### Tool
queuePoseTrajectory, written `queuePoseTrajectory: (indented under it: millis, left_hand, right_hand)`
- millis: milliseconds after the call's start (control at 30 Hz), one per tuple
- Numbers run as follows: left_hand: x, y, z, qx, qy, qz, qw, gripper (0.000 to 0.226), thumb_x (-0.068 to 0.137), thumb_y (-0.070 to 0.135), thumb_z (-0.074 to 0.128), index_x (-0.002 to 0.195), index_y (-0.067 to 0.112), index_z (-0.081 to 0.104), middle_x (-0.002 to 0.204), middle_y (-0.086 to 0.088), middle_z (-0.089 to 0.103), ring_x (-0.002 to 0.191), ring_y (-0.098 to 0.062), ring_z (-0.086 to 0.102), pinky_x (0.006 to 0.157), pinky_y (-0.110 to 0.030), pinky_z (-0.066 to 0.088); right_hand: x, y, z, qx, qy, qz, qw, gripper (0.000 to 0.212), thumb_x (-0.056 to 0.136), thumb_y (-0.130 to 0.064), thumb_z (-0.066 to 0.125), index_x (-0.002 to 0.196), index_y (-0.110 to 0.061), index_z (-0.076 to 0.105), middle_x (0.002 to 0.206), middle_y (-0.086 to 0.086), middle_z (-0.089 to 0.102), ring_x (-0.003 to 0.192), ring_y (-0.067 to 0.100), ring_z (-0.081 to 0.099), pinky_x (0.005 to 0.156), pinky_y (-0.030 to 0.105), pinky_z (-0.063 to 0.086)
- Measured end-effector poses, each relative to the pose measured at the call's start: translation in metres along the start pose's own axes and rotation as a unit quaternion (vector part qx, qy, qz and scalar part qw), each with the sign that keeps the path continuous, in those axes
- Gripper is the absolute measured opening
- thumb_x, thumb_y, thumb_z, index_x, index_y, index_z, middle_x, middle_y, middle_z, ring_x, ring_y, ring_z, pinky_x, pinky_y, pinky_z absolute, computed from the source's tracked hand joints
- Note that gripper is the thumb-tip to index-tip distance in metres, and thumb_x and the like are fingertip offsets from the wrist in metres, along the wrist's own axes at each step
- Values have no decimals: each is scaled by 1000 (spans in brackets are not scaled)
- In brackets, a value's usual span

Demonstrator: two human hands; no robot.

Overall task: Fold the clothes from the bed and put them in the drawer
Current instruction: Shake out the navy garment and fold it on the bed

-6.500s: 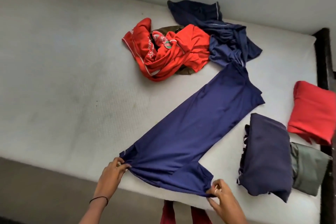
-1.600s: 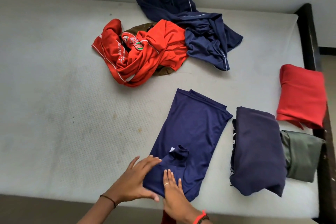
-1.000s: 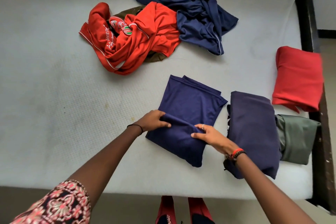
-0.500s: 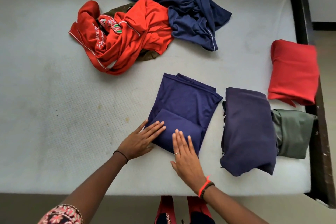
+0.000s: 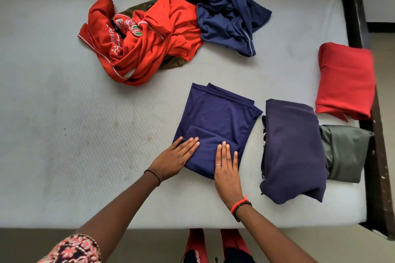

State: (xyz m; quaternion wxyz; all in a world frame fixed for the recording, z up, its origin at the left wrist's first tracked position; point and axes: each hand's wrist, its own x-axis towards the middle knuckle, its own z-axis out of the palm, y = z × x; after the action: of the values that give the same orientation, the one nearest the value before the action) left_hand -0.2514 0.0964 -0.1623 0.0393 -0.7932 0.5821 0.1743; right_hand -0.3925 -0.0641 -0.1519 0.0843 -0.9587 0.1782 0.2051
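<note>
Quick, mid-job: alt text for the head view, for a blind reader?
The left hand and right hand press flat on a part-folded blue garment on a mattress. Folded purple piece, grey piece and red piece lie right of it; crumpled red shirt and navy clothes beyond.

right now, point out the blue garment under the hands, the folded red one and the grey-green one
blue garment [image 5: 220,113]: head view, top layer, upper half.
folded red garment [image 5: 346,79]: head view, middle of its top.
grey-green garment [image 5: 344,151]: head view, its exposed middle.
</note>
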Motion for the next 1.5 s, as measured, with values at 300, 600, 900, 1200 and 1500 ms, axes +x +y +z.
queuePoseTrajectory:
  millis: [300, 600, 900, 1200, 1500]
  left_hand:
    - [-6, -17, -64, -136, -111, 28, 984, 48, 95, 12, 34, 142, 16, 41, 138, -5, 53, 118, -24, 55, 101, -29, 37]
    - [59, -65, -133, -262, -117, -90, 954, 28, 93, 20, 53, 120, 21, 63, 113, -1, 68, 103, -22, 62, 85, -28, 42]
    - [135, -82, -125, -244, -37, -193, 950, 30, 93, 14, 48, 118, 21, 65, 122, -1, 64, 114, -25, 55, 91, -33, 43]
    - [99, 7, -56, -491, 332, -573, 566, 22, 89, 12, 60, 69, 4, 53, 76, -26, 56, 68, -27, 51, 71, -39, 42]
    - [108, 91, -45, -702, 270, -609, 251, 53, 83, 30, 72, 115, -8, 53, 118, -24, 60, 100, -23, 63, 85, -22, 52]
  right_hand:
    - [-19, 4, -48, 189, -181, -54, 964, 86, 78, 11, 37, 149, -5, -7, 158, 8, -10, 147, 22, -8, 114, 32, -11]
    - [35, 82, -122, 303, -157, 34, 939, 43, 85, -5, 54, 126, -17, 57, 102, 2, 63, 87, 12, 54, 71, 16, 35]
    - [100, 110, -136, 302, -85, 85, 946, 32, 91, -8, 53, 122, -6, 57, 110, 18, 64, 102, 29, 60, 78, 21, 40]
    - [128, 83, -128, 234, -55, 0, 971, 45, 97, -14, 47, 139, -1, 39, 141, 17, 40, 130, 30, 39, 105, 30, 28]
    - [172, 82, -114, 178, -177, -6, 968, 70, 69, -61, 71, 114, -13, 46, 115, 4, 55, 108, 26, 52, 89, 41, 39]
